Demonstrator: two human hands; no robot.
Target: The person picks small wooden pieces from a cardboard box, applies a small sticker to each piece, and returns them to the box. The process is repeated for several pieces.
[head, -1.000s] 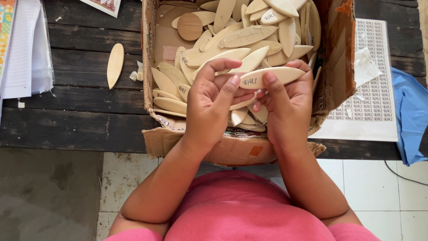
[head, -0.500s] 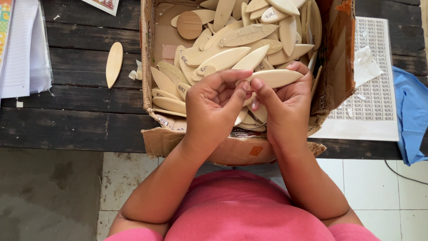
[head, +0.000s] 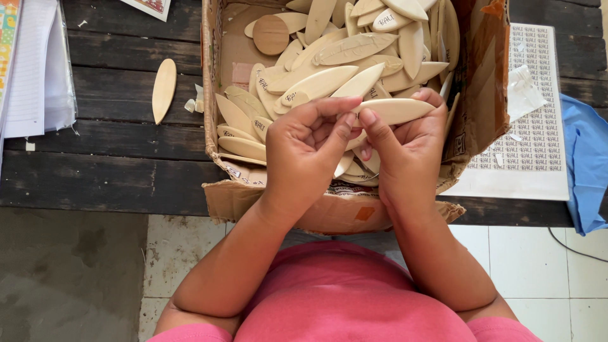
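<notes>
**Both hands on one wooden leaf piece above the box**

Right hand (head: 405,149) closed around a pale, leaf-shaped wooden piece (head: 396,111), thumb pressed up against its left end, fingers wrapped behind its right end. Piece held nearly level, just above the heap in the cardboard box (head: 484,95), near the box's front right corner. Left hand (head: 304,149) curled in close beside it, fingertips (head: 345,107) bent over and meeting the piece's left tip, thumb tucked up toward the right thumb; whether anything small sits pinched between those fingers, cannot tell. Hands touching each other at the thumbs.

Underneath, a loose pile of wooden pieces (head: 329,79) of the same pointed oval shape, overlapping at all angles, some with dark stamped marks, some carved with leaf veins. One round wooden disc (head: 270,34) lying at the back left of the box. Box walls torn and sagging, front flap hanging over the edge of the dark plank worktop (head: 107,171).

Outside the box, to the left, a single wooden piece (head: 164,90) lying alone on the worktop, well apart from the hands. Further left, a stack of papers (head: 31,76). To the right of the box, a printed sticker sheet (head: 538,126) lying flat, with blue cloth (head: 586,164) beyond it at the edge. Pink shirt (head: 342,297) at the bottom of the view, pale tiled floor (head: 538,266) below.
</notes>
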